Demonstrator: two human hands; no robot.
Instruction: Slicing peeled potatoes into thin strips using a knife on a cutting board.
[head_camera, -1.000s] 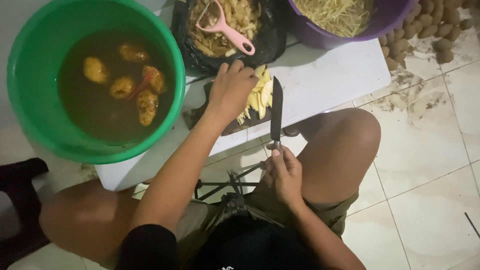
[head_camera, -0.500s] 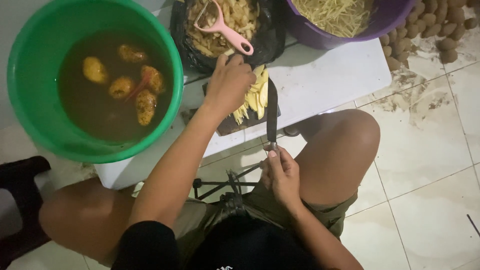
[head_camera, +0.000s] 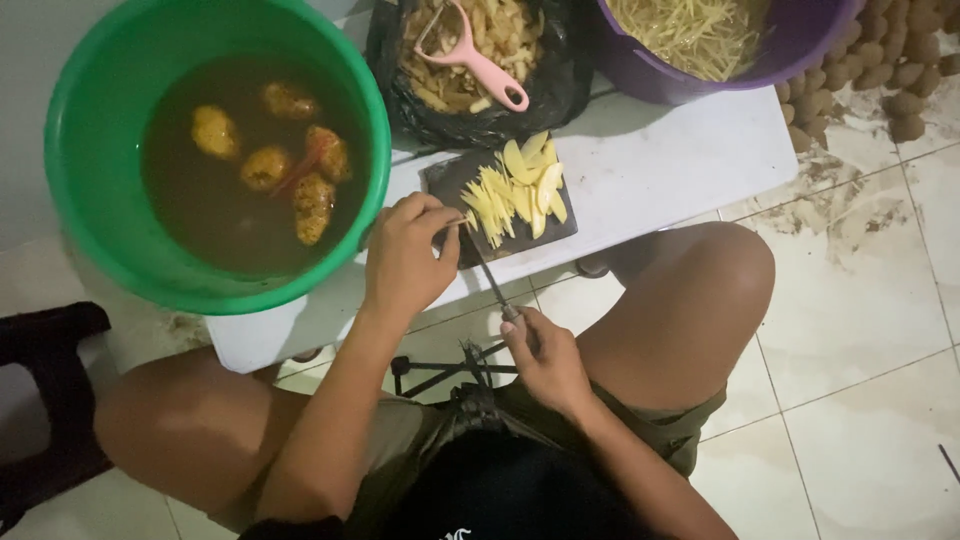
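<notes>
One green bucket (head_camera: 80, 150) holds five potatoes (head_camera: 265, 167); one pink peeler (head_camera: 470, 55).

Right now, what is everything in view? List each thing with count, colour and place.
bucket: one, green, left, holds brown water
peeled potatoes: five or so, yellow, in the water
cutting board: one, dark, table edge
potato strips: pile, pale yellow, on board
peeler: one, pink, on peelings in black bag
tub: one, purple, holds cut strips
whole potatoes: heap, brown, floor top right
knife: one, in right hand
left hand: beside strips
</notes>
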